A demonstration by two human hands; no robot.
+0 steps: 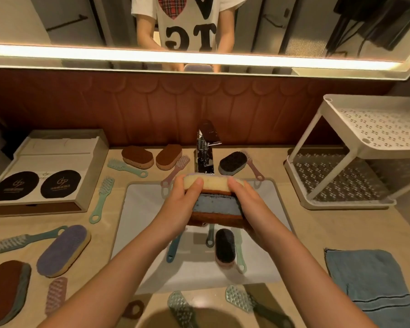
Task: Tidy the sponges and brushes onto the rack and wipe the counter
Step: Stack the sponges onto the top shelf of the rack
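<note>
Well left of the rack (376,129), over the sink (147,209), a sponge stack (214,204) (several layers) is clamped at its ends between left hand (185,204) and right hand (246,202), fingers curled round it. A middle layer could be squeezed out if pressure is uneven. Its long axis is laid left-right.

The faucet (205,152) is shiny chrome metal, and the rack (365,129) looks like matt white perforated plastic. The stack of sponges (213,200) is porous foam with rough scouring layers. The towel (374,280) is soft blue cloth and the counter (317,233) is smooth beige, kinda stone-looking.
</note>
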